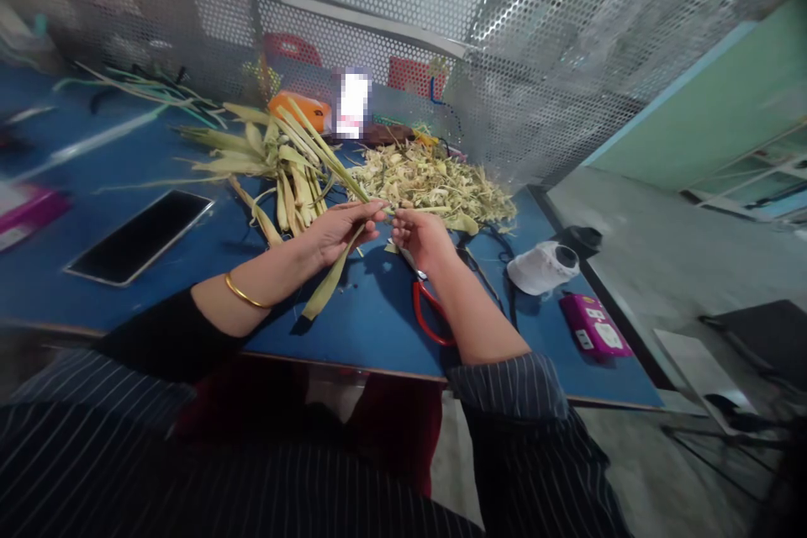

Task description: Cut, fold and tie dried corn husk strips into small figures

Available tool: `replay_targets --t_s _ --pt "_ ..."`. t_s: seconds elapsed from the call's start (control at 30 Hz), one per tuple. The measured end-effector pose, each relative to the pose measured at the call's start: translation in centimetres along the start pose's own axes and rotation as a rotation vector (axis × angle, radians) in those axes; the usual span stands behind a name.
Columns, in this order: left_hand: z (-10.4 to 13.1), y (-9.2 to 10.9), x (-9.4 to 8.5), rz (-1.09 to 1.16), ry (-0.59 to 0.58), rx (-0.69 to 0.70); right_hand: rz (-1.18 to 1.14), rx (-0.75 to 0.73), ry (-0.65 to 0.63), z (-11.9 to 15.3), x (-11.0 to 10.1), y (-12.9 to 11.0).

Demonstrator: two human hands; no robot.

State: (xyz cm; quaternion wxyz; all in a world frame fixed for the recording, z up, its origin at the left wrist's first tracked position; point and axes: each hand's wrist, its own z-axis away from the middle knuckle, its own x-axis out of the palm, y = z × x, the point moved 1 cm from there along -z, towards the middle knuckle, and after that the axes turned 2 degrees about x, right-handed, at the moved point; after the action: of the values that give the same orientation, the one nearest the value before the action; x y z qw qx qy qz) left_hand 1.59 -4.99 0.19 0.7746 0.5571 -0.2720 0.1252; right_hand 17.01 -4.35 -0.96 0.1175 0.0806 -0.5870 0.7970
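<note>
My left hand (345, 229) is closed on pale green corn husk strips (329, 279); one flat strip hangs toward the table's front edge, and longer ones reach up and back. Close beside it, my right hand (421, 237) pinches the end of the same husk strips between thumb and fingers. Under my right wrist lies a pair of scissors with red handles (434, 328), its blades partly hidden by the hand. Left of the hands is a bunch of husks (296, 176), and behind them spreads a heap of shredded husk pieces (435, 181).
A phone (142, 235) lies on the blue table (359, 340) at left. At right are a white thread spool (542, 267) and a magenta box (593, 324). An orange object (303, 109) and a lit, blurred screen (353, 105) stand before the perforated metal screen (378, 8).
</note>
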Motion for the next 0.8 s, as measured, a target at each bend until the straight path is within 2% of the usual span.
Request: replay_targets --t_s 0.07,0.1,0.17,0.23,0.27,0.33,0.4,0.47,0.63,0.8 --pt "-0.1 0.0 -0.1 -0.055 -0.011 0.001 0.133 0.026 -0.013 0.1 -0.2 -0.2" --pt "-0.1 0.0 -0.2 -0.107 0.007 0.027 0.279 -0.016 -0.005 0.3 -0.3 -0.4" --pt "-0.3 0.0 -0.5 -0.221 0.066 0.106 0.659 -0.220 0.086 0.9 -0.4 -0.9" --pt "-0.2 -0.1 -0.6 -0.312 0.089 0.161 0.946 -0.508 0.182 1.6 -0.2 -1.4" --pt "-0.1 -0.1 -0.6 -0.348 0.080 0.167 0.991 -0.645 0.187 1.9 -0.1 -1.6" --pt "0.2 -0.2 -0.3 -0.428 0.044 0.144 0.922 -0.848 0.091 2.3 0.3 -1.6" --pt "0.6 -0.4 0.0 -0.511 -0.003 0.104 0.815 -0.933 -0.044 2.4 0.7 -1.4" --pt "1.0 -0.5 0.3 -0.587 -0.048 0.085 0.775 -0.930 -0.095 2.2 0.9 -1.2" --pt "0.9 -0.8 0.2 -0.627 -0.174 0.133 0.554 -0.675 -0.111 2.0 1.0 -1.0" --pt "0.8 -0.9 0.2 -0.588 -0.195 0.123 0.335 -0.589 -0.076 1.9 0.8 -0.9"
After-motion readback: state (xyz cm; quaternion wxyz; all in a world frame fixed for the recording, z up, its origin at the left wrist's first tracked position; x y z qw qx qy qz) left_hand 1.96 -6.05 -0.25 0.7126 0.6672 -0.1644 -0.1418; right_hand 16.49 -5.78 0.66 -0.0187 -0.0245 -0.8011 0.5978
